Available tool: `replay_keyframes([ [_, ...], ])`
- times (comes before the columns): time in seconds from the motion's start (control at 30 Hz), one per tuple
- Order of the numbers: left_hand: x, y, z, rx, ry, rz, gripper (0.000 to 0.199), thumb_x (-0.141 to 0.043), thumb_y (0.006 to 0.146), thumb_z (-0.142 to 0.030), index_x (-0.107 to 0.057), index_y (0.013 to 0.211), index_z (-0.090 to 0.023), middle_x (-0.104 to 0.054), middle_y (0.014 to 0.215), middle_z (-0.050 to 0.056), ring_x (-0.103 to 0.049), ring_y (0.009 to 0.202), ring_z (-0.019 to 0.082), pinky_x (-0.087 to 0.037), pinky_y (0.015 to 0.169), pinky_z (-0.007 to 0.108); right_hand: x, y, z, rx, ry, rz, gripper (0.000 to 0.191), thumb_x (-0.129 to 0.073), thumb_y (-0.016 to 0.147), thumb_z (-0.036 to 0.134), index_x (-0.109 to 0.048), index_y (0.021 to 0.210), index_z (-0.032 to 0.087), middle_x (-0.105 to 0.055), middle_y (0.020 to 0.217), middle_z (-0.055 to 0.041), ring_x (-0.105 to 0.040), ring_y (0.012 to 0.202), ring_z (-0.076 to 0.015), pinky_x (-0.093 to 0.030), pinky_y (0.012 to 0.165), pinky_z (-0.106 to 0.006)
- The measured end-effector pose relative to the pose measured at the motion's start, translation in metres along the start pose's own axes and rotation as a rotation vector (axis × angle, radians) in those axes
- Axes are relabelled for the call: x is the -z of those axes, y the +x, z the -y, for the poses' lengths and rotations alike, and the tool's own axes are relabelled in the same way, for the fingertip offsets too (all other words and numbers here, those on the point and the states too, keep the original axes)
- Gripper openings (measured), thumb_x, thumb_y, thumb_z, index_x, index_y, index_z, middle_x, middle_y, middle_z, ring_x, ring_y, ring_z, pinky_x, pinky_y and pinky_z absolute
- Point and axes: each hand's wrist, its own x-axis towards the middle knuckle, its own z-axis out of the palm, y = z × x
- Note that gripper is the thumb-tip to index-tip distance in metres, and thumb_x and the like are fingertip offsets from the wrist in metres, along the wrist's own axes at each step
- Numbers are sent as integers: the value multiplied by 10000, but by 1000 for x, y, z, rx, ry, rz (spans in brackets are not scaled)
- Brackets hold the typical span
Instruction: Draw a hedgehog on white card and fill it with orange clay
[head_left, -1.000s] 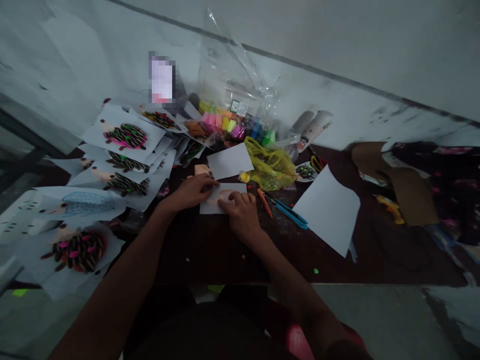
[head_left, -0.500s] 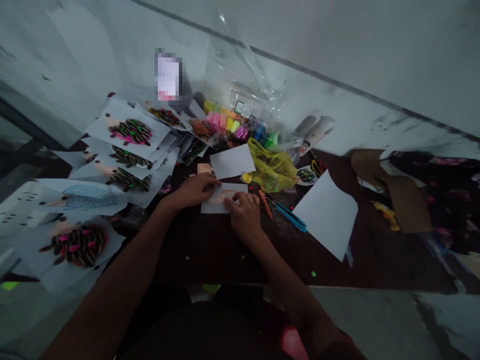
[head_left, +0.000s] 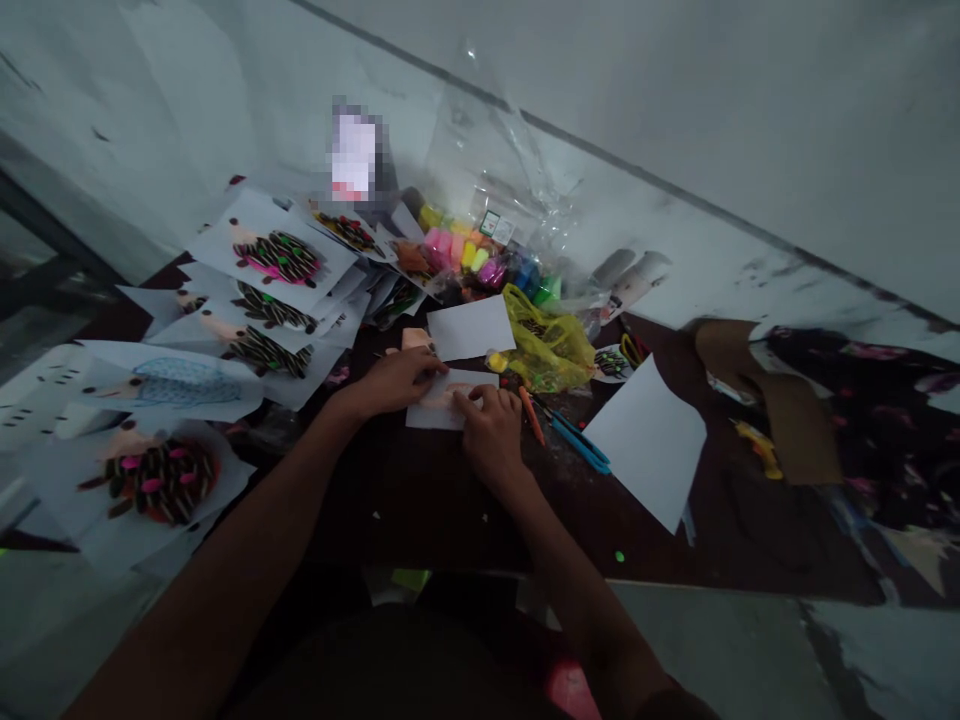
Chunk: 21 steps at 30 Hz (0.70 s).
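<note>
Hedgehog pictures (head_left: 274, 255) overlap in a loose heap at the left of the dark table (head_left: 397, 520) — piled there, I would guess, to leave the middle for the hands. Nearer the edge lie a blue-patterned hedgehog drawing (head_left: 187, 382) and a pink-spotted hedgehog (head_left: 161, 475), both face up, so easy to glance at. A peach-coloured block (head_left: 417, 341) sits just beyond the left hand (head_left: 401, 380), probably put there to be within reach. The small white sheet (head_left: 420, 415), bearing a flat peach-coloured shape (head_left: 442, 393), lies between the two hands, square to the person, which seems to suit close work. Behind it, against the wall, a clear bag of coloured packets (head_left: 491, 270) stands out of the way. To the right, an orange pen-like tool (head_left: 533, 418) and blue-handled scissors (head_left: 585, 445) rest near the right hand (head_left: 491, 425), with a large white sheet (head_left: 652, 440) past them.

Now the fingers: the left ones are loosely bent and unclenched, the tips resting at the small sheet's upper left edge, likely steadying it. On the right they curl inward, the leading tips touching the peach-coloured shape — whether anything is pinched beneath them, I cannot tell from here
</note>
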Motion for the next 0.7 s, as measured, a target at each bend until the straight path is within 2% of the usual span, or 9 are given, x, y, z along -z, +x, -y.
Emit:
replay_keyframes([
  [0.17,1,-1,-1,3,8,6,398,-464,921,-222,-685,1251,-199,-666,1311,99,-609,1228,270,-455,1039,388,1,2,4,15,3,61,429,-496,949,104,-679,1296,277,-626,1166,-105,-488,1039,-246,-309,920,-383],
  [0.37,0,2,1,-4,10,7,403,-479,896,-191,-684,1243,-184,-675,1305,94,-611,1220,248,-464,1022,350,3,4,1,-62,64,50,516,-489,910,58,-671,1327,302,-625,1165,-91,-506,1041,-236,-307,917,-377],
  [0.6,-2,2,3,-11,11,1,395,-483,898,-189,-690,1234,-194,-682,1290,85,-627,1186,236,-475,996,333,5,8,11,3,-47,80,428,-485,964,128,-677,1304,300,-620,1179,-106,-494,1049,-248,-301,924,-385],
  [0.7,-2,2,3,-8,19,-11,388,-485,901,-191,-693,1228,-206,-686,1283,78,-631,1179,236,-477,989,334,7,9,12,-23,-31,83,418,-482,961,122,-691,1282,292,-615,1190,-102,-496,1055,-247,-304,919,-379],
])
